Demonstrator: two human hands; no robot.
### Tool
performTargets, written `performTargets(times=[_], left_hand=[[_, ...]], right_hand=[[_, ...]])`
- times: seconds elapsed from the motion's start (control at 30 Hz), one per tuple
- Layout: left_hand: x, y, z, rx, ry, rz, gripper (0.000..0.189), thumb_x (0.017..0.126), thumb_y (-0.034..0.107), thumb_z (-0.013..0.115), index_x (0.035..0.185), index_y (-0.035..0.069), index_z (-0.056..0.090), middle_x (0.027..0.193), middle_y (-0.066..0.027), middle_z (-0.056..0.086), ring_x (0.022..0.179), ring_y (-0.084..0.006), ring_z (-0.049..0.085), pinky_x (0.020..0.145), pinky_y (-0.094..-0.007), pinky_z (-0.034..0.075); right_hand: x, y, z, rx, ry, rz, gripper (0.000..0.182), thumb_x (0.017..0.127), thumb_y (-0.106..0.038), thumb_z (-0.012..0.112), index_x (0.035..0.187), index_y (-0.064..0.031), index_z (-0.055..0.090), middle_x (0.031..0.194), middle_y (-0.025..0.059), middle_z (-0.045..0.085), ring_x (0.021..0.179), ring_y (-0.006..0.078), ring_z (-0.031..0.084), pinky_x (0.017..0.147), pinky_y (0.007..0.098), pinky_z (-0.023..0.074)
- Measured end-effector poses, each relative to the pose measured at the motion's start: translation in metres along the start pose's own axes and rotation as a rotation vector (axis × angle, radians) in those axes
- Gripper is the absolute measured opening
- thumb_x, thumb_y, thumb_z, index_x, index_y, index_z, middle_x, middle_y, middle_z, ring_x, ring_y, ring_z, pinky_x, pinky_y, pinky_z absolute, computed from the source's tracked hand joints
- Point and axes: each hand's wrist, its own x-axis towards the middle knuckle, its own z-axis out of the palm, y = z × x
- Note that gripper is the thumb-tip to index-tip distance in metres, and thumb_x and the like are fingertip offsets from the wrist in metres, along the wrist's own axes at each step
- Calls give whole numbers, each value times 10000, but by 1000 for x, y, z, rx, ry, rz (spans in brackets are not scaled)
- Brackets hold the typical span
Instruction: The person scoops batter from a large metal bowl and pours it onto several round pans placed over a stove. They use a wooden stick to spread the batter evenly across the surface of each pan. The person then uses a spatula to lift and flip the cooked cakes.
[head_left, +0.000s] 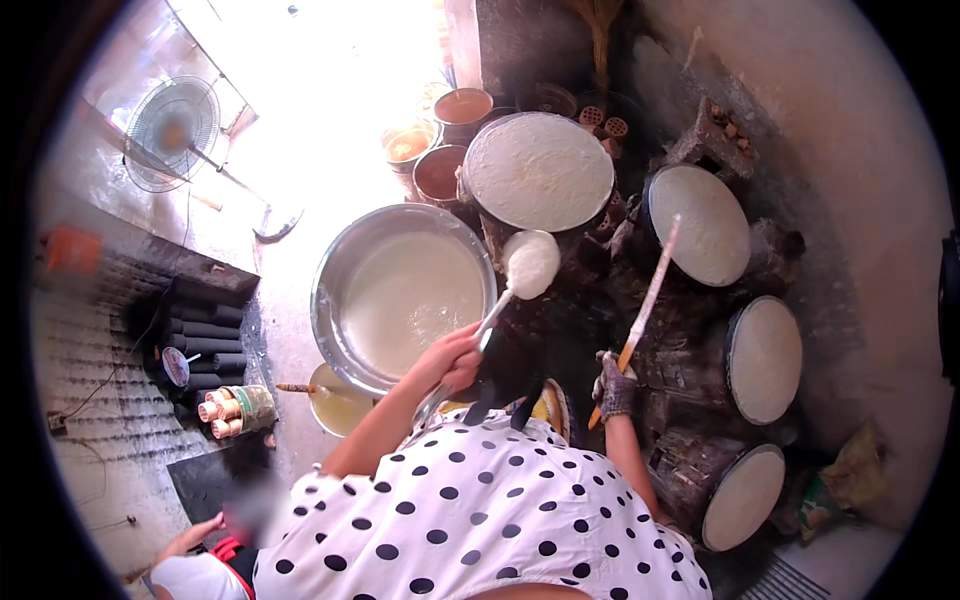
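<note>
My bare left hand (448, 360) grips the handle of a ladle (531, 262), whose bowl is full of white batter and hangs between the large metal basin (324, 300) and the biggest round griddle. In the basin lies pale batter (412, 300). A knit glove covers my right hand (615, 386), which is closed around a long wooden stick (651, 304); its upper part is coated white, and its tip overlaps the view of a round griddle (699, 225) covered with batter. White batter also covers the biggest griddle (538, 171) and two more at the right (765, 360), (744, 497).
Clay-coloured buckets (442, 172) stand behind the basin. A bowl of yellowish liquid (337, 409) with a brush-like handle sits beside it. At the left are black coal cylinders (206, 337), a standing fan (172, 135) and another person's arm (191, 536). Sooty stoves support the griddles.
</note>
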Motion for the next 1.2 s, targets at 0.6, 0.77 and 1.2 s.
performTargets(times=[0.6,0.77,1.2], left_hand=[[44,66,-25,-494,466,263,426,1014,146,376,1437,124,327,613,56,372,365,-35,349,326,-199,327],[52,60,-21,-605,511,322,402,1016,151,370,1417,125,339,615,68,373,369,-12,366,329,-191,360],[64,56,-22,-698,609,470,369,1032,169,355,1395,105,367,622,65,387,373,-3,376,324,-186,364]], right_hand=[[389,-206,173,-1002,210,-321,516,817,-527,625,838,-14,676,729,187,658,641,296,653,578,399,491],[485,-210,188,-1035,97,-439,521,741,-494,733,946,-16,695,789,164,688,725,300,672,644,390,516],[456,-269,221,-775,-128,-91,362,785,-127,720,1140,-128,652,642,-10,604,440,86,491,418,269,384]])
